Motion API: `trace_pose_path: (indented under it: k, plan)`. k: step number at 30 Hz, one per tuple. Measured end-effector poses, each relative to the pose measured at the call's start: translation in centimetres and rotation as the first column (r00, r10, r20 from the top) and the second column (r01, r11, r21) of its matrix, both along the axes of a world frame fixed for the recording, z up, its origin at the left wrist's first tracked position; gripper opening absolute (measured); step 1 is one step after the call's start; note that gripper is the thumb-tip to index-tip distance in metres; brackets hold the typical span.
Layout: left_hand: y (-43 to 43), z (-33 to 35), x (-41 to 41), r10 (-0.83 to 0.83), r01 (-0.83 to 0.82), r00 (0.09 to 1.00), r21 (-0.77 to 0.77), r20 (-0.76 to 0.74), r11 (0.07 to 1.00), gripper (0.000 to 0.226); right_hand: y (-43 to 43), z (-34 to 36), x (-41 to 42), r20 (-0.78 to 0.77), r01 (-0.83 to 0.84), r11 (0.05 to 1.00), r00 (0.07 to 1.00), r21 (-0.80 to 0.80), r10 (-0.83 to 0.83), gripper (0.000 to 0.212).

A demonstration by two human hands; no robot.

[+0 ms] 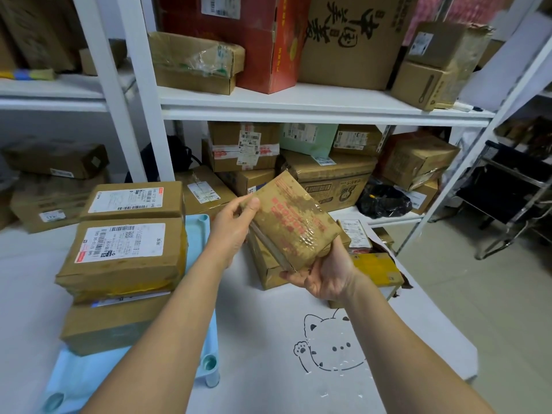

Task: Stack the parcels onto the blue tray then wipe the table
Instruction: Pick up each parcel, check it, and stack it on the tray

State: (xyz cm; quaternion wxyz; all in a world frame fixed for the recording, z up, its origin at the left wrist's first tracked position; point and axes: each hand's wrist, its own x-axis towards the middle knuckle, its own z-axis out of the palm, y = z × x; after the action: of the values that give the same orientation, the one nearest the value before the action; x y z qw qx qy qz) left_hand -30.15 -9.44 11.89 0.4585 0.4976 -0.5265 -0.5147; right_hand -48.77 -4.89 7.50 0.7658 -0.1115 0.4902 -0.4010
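Cardboard, brown and scuffed, makes up nearly everything in view. Both hands hold one flat, rectangular parcel (pixel 294 225) above the middle of the worktop (pixel 268 339), tilted with its far end raised. Its top face is wrapped in glossy, wrinkled clear tape over faded red printing. The left hand (pixel 236 225) pinches the parcel's 10 o'clock corner, thumb on top and fingers hidden behind. The right hand (pixel 325 276) cups the near end from below at 5 o'clock, fingers curled round the lower edge.

At 9 o'clock a stack (pixel 125 264) of boxes sits on a pale blue plastic tray (pixel 197 234) with rounded corners and round moulded hollows along its edge. The top two carry white shipping labels with barcodes, and yellow tape bands the nearer one. Just beyond the held parcel, toward 3 o'clock, more boxes (pixel 264 273) lie on the worktop, one with yellow tape and torn flaps.

A soft white cloth covers the worktop, printed with a line-drawn cat (pixel 331 348) at 5 o'clock. White metal shelves (pixel 298 100) fill 12 o'clock, crowded with taped boxes, a red carton and a crumpled black plastic bag (pixel 382 201). A steel-framed trolley (pixel 507 198) stands on the pale floor at 3 o'clock.
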Motion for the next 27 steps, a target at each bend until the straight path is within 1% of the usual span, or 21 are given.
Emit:
trace_pose_path:
  k: [3,4,7,9,10,12,14,16,18,20,22,23,24,26,27]
  plan:
    - [0.0,0.1,0.2,0.009,-0.011,0.997,0.022,0.072,1.000,0.025,0.3,0.0,-0.1,-0.048,0.023,1.000,0.999,-0.003,-0.023,0.087]
    - [0.0,0.1,0.4,0.020,-0.023,0.995,0.036,0.097,0.999,0.029,0.3,-0.1,-0.2,-0.071,0.046,0.999,0.996,-0.010,-0.046,0.084]
    - [-0.2,-0.5,0.9,0.041,-0.056,0.976,0.066,0.213,0.996,0.052,0.4,0.0,-0.3,-0.132,0.108,0.993,0.985,-0.039,-0.113,0.077]
    - [-0.4,-1.0,1.0,0.039,-0.066,0.966,0.097,0.256,0.993,0.071,0.5,0.3,-0.4,-0.117,0.164,0.984,0.978,-0.075,-0.172,0.070]
    - [-0.3,-1.2,1.1,0.034,-0.066,0.967,0.118,0.254,0.991,0.077,0.5,0.4,-0.4,-0.111,0.185,0.977,0.974,-0.102,-0.196,0.066]
    - [-0.2,-1.4,1.1,0.022,-0.054,0.981,0.164,0.192,0.985,0.083,0.5,0.3,-0.7,-0.145,0.193,0.964,0.965,-0.181,-0.220,0.054]
    - [-0.1,-1.5,1.2,0.025,-0.045,0.994,0.205,0.102,0.978,0.083,0.5,0.1,-0.8,-0.187,0.156,0.945,0.959,-0.286,-0.215,0.050]
    - [0.1,-1.6,1.3,0.040,-0.054,0.997,0.239,0.061,0.970,0.080,0.4,0.1,-0.8,-0.216,0.101,0.923,0.957,-0.372,-0.192,0.060]
    - [0.3,-1.8,1.3,0.028,-0.044,0.997,0.237,0.071,0.971,0.077,0.4,0.2,-0.9,-0.244,0.048,0.903,0.955,-0.427,-0.167,0.066]
    - [0.4,-1.8,1.3,-0.012,-0.008,0.995,0.208,0.096,0.978,0.067,0.5,0.3,-1.1,-0.243,0.037,0.885,0.955,-0.464,-0.168,0.070]
    - [0.5,-1.7,1.2,-0.067,0.048,0.992,0.180,0.103,0.982,0.053,0.6,0.2,-1.3,-0.238,0.034,0.868,0.956,-0.495,-0.174,0.085]
    - [0.5,-1.8,1.3,-0.094,0.075,0.989,0.162,0.111,0.984,0.051,0.5,-0.1,-1.5,-0.221,0.049,0.865,0.958,-0.500,-0.182,0.089]
    - [0.5,-1.9,1.2,-0.121,0.105,0.986,0.132,0.116,0.986,0.053,0.5,-0.2,-1.5,-0.195,0.078,0.873,0.961,-0.482,-0.194,0.087]
    - [0.8,-1.9,1.1,-0.147,0.141,0.985,0.065,0.091,0.988,0.055,0.3,-0.5,-1.7,-0.159,0.133,0.907,0.964,-0.398,-0.211,0.076]
    - [0.9,-1.8,1.0,-0.161,0.160,0.985,0.032,0.062,0.987,0.056,0.1,-0.6,-1.8,-0.158,0.133,0.924,0.967,-0.358,-0.200,0.072]
